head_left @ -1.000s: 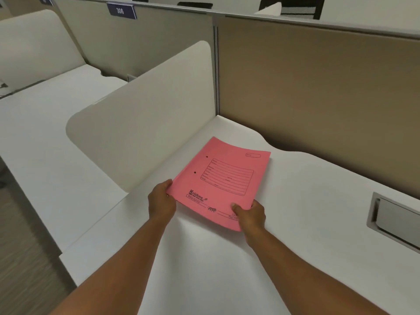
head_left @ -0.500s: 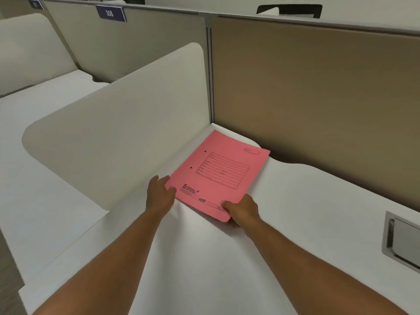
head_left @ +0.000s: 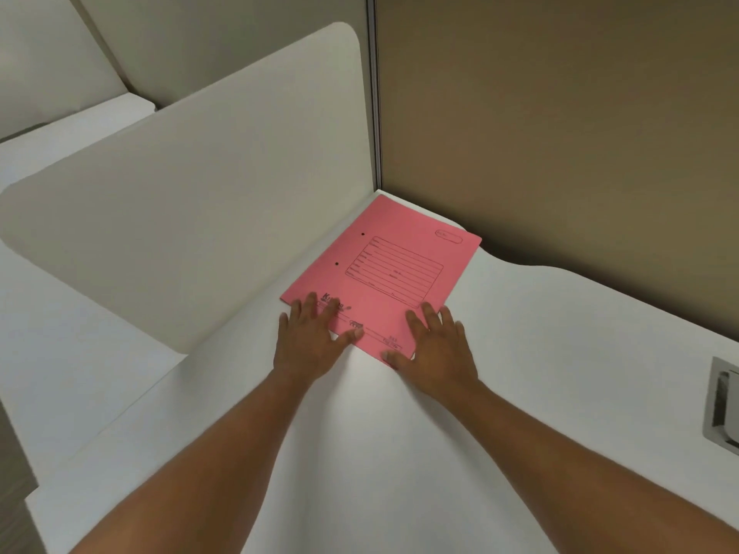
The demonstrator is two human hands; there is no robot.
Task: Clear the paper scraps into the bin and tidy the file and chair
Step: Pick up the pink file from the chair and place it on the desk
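Against the far left corner of the white desk lies the pink file, flat on the surface, its far corner tucked where the white side divider meets the tan back partition. Its long left edge runs just beside the divider's foot. Both hands rest palm-down with fingers spread — the left hand over the file's near left corner, the right hand over its near right corner, neither pinching anything. A printed form box and two punch holes show on the cover. At the desk's right edge sits a grey recessed cable hatch. Beyond the divider, a neighbouring white desk shows — same pale panels behind it.
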